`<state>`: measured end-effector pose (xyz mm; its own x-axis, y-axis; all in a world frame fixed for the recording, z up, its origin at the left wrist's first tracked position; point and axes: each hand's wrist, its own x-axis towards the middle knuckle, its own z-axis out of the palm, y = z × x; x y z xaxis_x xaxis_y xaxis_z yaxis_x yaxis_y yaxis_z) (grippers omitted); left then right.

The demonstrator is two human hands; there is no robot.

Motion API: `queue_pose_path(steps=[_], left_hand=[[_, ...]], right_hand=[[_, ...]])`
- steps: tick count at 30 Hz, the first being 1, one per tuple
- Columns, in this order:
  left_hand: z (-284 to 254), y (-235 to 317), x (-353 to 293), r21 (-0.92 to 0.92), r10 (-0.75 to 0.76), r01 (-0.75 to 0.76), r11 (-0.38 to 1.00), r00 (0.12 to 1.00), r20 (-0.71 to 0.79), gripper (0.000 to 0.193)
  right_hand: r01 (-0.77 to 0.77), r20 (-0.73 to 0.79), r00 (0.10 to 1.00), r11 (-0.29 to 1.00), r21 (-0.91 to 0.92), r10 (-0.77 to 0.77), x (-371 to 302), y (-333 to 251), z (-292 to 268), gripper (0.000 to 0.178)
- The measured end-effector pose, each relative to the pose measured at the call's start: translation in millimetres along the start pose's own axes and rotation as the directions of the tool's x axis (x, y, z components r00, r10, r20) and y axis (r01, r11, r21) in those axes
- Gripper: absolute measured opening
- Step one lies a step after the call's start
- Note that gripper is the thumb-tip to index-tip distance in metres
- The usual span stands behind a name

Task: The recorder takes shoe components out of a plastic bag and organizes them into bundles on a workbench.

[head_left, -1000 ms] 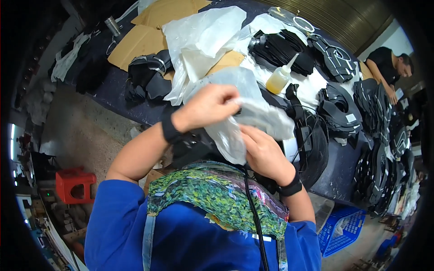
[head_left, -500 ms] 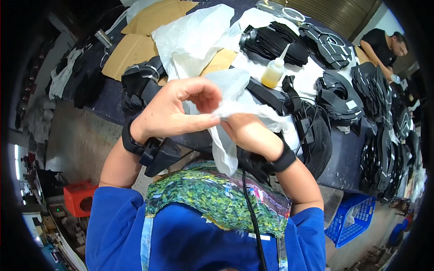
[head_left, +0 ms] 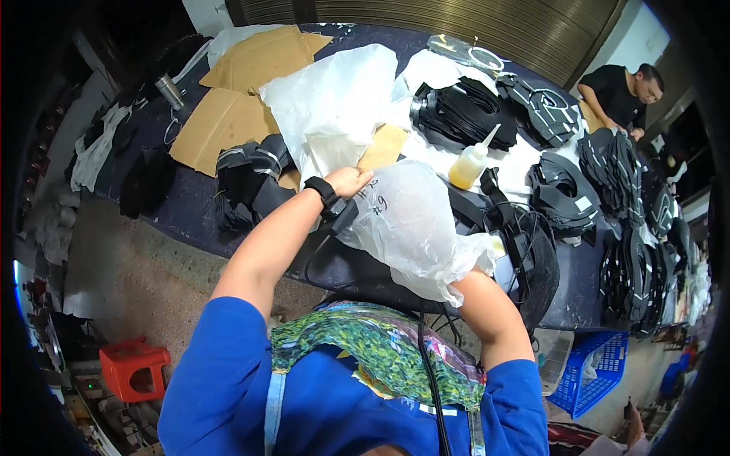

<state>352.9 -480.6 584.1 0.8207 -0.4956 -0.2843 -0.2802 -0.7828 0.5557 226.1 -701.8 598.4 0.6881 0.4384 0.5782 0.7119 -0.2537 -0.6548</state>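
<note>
A translucent white plastic bag (head_left: 414,220) with dark handwriting on it is spread between my two arms, above the near edge of the table. My left hand (head_left: 350,181) is closed on the bag's left end, its fingers pinching the film. From the lower right my right forearm (head_left: 487,308) reaches into or under the crumpled right end of the bag. The film covers my right hand, so its fingers do not show clearly. Just beyond the bag stands a squeeze bottle (head_left: 468,166) with a pointed nozzle and yellowish liquid.
The dark table (head_left: 205,209) holds brown cardboard (head_left: 224,129), a large white plastic sheet (head_left: 334,99) and several stacks of black cut pieces (head_left: 464,114). Black cables and a small box (head_left: 523,243) lie at right. A blue crate (head_left: 589,372) and a red stool (head_left: 135,368) stand below. Another person (head_left: 620,99) works far right.
The bunched white plastic between my hands is now spread out as a bag. My left hand has moved farther up over the table, and my right hand has gone behind the film.
</note>
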Motion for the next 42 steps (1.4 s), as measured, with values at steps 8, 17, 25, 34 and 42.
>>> queue_pose_path(steps=[8,17,25,34,42], left_hand=[[-13,23,-4,-0.244,-0.13,0.166,0.955,0.979,0.155,0.038],[-43,107,-30,-0.547,0.342,-0.296,0.783,0.939,-0.019,0.026],[-103,169,-52,-0.142,0.515,-0.616,0.775,0.744,-0.426,0.028],[-106,185,-55,-0.099,0.528,-0.652,0.751,0.685,-0.503,0.028],[-133,207,-75,-0.538,0.284,-0.483,0.691,0.866,-0.412,0.015]], right_hand=[[-0.113,-0.089,0.988,0.981,0.16,0.128,-28,8,-19,0.025],[-0.213,-0.153,0.944,0.893,0.396,0.293,-48,24,-50,0.025],[-0.24,-0.171,0.888,0.747,0.62,0.427,-35,28,-33,0.025],[-0.227,-0.136,0.823,0.538,0.812,0.552,-5,21,4,0.025],[-0.225,-0.018,0.76,0.29,0.93,0.65,-7,33,1,0.025]])
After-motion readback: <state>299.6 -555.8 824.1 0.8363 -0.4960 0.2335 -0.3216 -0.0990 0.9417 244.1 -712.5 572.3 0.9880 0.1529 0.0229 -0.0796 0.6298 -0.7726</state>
